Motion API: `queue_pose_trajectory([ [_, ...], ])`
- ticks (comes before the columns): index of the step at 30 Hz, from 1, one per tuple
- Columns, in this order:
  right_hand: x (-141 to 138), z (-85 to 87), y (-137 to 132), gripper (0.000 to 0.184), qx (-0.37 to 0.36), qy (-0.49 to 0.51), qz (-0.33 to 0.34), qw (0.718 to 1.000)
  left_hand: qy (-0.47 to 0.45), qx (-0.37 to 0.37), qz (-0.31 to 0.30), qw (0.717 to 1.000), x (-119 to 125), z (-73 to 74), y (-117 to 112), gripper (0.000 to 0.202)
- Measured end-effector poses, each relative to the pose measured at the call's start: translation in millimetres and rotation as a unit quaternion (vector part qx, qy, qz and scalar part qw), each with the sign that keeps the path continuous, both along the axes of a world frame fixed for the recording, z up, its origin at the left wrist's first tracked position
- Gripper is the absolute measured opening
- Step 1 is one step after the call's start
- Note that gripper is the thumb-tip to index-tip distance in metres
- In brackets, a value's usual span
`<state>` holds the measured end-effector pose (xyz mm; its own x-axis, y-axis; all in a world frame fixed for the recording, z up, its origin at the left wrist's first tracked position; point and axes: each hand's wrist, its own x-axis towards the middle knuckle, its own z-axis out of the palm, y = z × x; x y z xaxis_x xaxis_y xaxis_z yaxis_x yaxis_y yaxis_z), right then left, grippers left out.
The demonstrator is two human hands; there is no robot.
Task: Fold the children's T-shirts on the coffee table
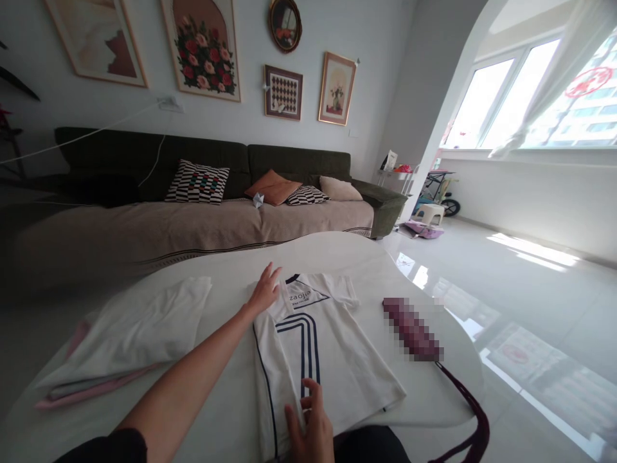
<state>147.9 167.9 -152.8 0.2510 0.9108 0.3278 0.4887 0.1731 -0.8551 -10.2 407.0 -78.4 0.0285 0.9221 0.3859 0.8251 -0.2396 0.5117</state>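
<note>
A white T-shirt (349,354) with dark blue stripes and a dark collar lies on the white table, its left side folded inward over the front. My left hand (265,290) rests at the shirt's folded shoulder, beside the collar, with its fingers apart. Near the hem, my right hand (311,427) is over the folded side of the shirt, thumb and fingers spread and slightly bent. Neither hand visibly grips the cloth. Folded clothes (139,328), white on top with pink and grey below, lie to the left of my left arm.
The oval white table (337,247) spans the front. On its right lies a blurred dark red object (413,331) with a strap (465,392) hanging over the edge. Behind stands a long sofa (299,222) with cushions. Shiny floor tiles (544,302) stretch to the right.
</note>
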Motion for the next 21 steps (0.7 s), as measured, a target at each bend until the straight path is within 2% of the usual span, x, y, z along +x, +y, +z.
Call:
queue_pose_trajectory([
  [2, 3.5, -5.2, -2.4, 0.029, 0.022, -0.025, 0.005, 0.999, -0.018, -0.021, 0.096, 0.995, -17.3, -9.9, -1.2, 0.050],
  [4, 5.9, -7.9, -4.5, 0.020, 0.033, -0.052, 0.028, 0.998, -0.033, -0.069, 0.163, 0.984, -41.0, -17.0, -1.6, 0.042],
  [6, 7.2, -6.9, -6.0, 0.018, 0.024, -0.102, 0.041, 0.994, -0.045, -0.132, 0.196, 0.971, -62.3, -21.6, -0.8, 0.031],
  [8, 6.9, -1.9, -7.1, 0.019, 0.017, -0.177, 0.024, 0.984, -0.056, -0.193, 0.196, 0.960, -74.5, -24.6, 1.7, 0.025],
  [11, 1.1, 7.6, -8.4, 0.027, 0.075, -0.273, -0.010, 0.959, -0.068, -0.248, 0.182, 0.949, -73.8, -27.7, 8.1, 0.027],
  [13, -6.5, 7.9, -9.6, 0.036, 0.126, -0.298, 0.036, 0.945, -0.066, -0.256, 0.179, 0.948, -66.5, -29.2, 11.9, 0.026],
  [15, -14.7, -0.8, -10.9, 0.050, 0.131, -0.303, 0.106, 0.938, -0.058, -0.247, 0.184, 0.950, -59.8, -30.7, 13.5, 0.022],
  [17, -21.4, -16.2, -12.4, 0.062, 0.102, -0.303, 0.137, 0.937, -0.052, -0.227, 0.199, 0.952, -56.7, -32.3, 12.8, 0.017],
  [19, -27.8, -31.7, -14.6, 0.059, 0.087, -0.305, 0.147, 0.937, -0.050, -0.205, 0.221, 0.952, -57.6, -33.3, 10.6, 0.013],
  [21, -37.0, -39.8, -18.5, 0.051, 0.084, -0.303, 0.147, 0.938, -0.051, -0.185, 0.240, 0.952, -61.8, -32.8, 8.1, 0.011],
])
